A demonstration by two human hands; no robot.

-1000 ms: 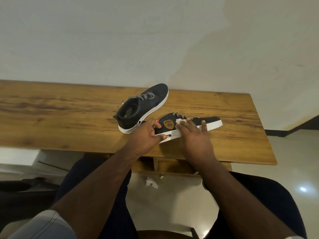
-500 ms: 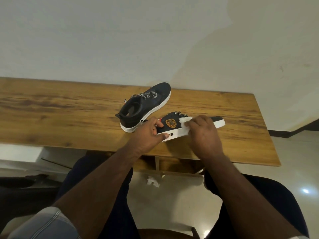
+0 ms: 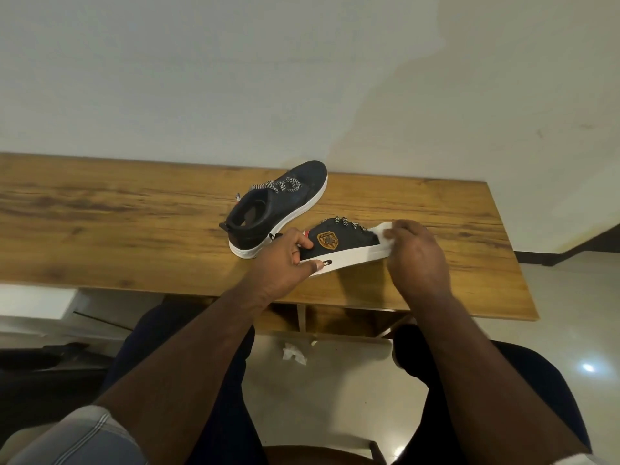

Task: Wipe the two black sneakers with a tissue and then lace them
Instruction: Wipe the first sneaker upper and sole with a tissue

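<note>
I am sitting at a wooden desk (image 3: pixel 100 229) with both black sneakers in front of me. My left hand (image 3: pixel 285 260) is gripping the heel end of the nearer sneaker (image 3: pixel 339 246), fingers curled over the collar and thumb lying along the white sole by a small black tag. This sneaker is tilting onto its side, so its orange-brown badge is facing me, and its speckled laces are showing along the top edge. My right hand (image 3: pixel 416 253) is curling over the toe end, pinching a white tissue (image 3: pixel 382 233) against the black upper and the sole's rim there; the toe itself is hiding behind that hand. My two hands are apart, one at each end of the shoe.

The other sneaker (image 3: pixel 278 209) is standing upright on its white sole just behind the first, heel toward me and toe pointing toward the wall, with black-and-white laces lying loosely bunched on its tongue. The two shoes are close, though I cannot tell whether they are touching.

A crumpled tissue (image 3: pixel 293 354) is lying on the tiled floor between my knees, below the desk edge.
</note>
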